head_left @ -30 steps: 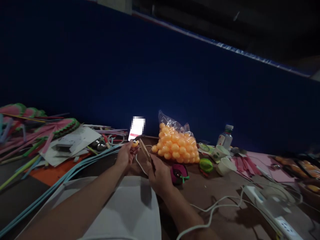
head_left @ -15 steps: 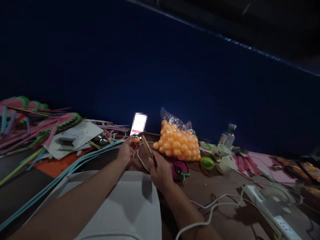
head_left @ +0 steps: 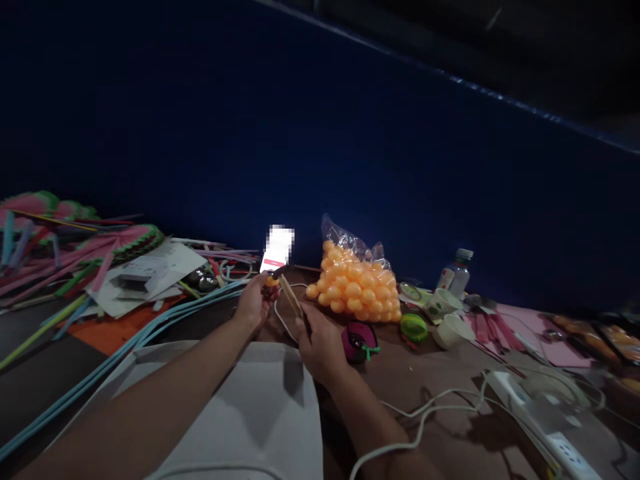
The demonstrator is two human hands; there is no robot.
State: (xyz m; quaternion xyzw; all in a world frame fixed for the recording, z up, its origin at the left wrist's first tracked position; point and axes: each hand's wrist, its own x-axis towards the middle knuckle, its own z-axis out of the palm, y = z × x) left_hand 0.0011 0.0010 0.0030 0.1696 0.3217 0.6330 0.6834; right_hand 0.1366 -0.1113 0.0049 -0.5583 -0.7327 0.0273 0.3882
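Between the fingertips of my left hand [head_left: 253, 301] is a small orange ball [head_left: 272, 281]; its lower side is hidden by the fingers. My right hand [head_left: 320, 340] is closed round a light wooden-looking stick [head_left: 291, 297] with a dark tip [head_left: 281, 271]. The tip meets or overlaps the top of the ball; I cannot tell whether they touch. Just behind both hands stands a lit phone [head_left: 278, 251]. Right of my right hand lies a dark purple round piece [head_left: 357, 341] with a green tie.
A clear bag of orange balls [head_left: 357, 287] stands at the back. Farther right are a green striped ball [head_left: 413, 327], paper cups [head_left: 453, 331], a bottle [head_left: 455, 275] and a power strip [head_left: 565, 453] with cables. Blue strips [head_left: 150, 333] and papers [head_left: 175, 260] lie left; a white tray-like surface [head_left: 250, 400] is in front.
The stick's dark tip has shifted slightly and now covers more of the ball's top. My left hand has turned the ball a little. The surroundings stay the same.
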